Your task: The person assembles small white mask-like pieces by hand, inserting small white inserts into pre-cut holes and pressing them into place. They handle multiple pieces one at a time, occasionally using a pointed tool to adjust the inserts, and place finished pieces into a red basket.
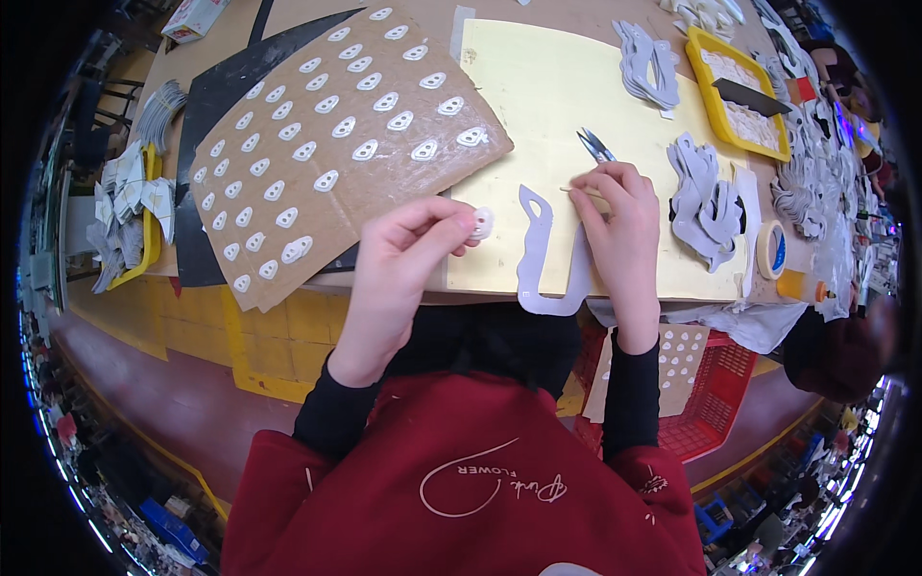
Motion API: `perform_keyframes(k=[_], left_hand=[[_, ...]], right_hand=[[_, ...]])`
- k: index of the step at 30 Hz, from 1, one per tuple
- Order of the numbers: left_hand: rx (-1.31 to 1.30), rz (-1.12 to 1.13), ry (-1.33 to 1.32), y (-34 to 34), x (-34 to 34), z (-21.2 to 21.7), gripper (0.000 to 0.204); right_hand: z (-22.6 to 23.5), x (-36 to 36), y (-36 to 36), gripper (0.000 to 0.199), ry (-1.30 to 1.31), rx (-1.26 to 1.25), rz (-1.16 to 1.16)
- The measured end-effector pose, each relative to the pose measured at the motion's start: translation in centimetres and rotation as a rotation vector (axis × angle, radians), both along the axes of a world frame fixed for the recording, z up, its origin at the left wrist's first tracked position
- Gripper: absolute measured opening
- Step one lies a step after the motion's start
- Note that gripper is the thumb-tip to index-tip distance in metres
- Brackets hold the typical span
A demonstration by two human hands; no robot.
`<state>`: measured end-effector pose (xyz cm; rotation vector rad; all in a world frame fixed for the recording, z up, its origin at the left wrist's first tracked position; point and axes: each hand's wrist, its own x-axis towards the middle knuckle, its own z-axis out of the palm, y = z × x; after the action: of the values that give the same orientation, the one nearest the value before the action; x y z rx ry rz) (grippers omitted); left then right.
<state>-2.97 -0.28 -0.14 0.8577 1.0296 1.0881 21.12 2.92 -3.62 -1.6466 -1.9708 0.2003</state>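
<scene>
My left hand (403,254) pinches a small white piece with holes (484,224) between thumb and fingertips, above the near edge of a pale yellow sheet (509,96). To its right, my right hand (622,206) is closed around what looks like a thin pale stick (569,189), mostly hidden by the fingers. Beneath and beside that hand lies a U-shaped light grey cut-out (547,300) with a slot at one tip. Its lower bend reaches the table edge. Metal blades (596,146), like those of small scissors, show just beyond my right knuckles; their other end is hidden.
At left a brown board (317,206) carries rows of similar white pieces. Grey cut-outs (706,202) lie stacked at right, near a tape roll (765,248). A yellow tray (693,48) stands at the far right. Below the table is a red crate (715,408).
</scene>
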Motion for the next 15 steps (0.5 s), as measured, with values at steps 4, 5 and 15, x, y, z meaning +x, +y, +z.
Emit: perform_keyframes(k=[4, 5, 15], left_hand=[[-0.046, -0.01, -0.027, 0.5, 1.6, -0.1, 0.016], [-0.056, -0.008, -0.018, 0.5, 1.7, 0.0, 0.016], [-0.034, -0.027, 0.048, 0.3, 3.2, 0.1, 0.012]], right_hand=[[0.0, 0.0, 0.2, 0.009, -0.088, 0.07, 0.001], [0.5, -0.3, -0.1, 0.01, 0.027, 0.1, -0.012], [3.9, -4.0, -4.2, 0.017, 0.249, 0.194, 0.13]])
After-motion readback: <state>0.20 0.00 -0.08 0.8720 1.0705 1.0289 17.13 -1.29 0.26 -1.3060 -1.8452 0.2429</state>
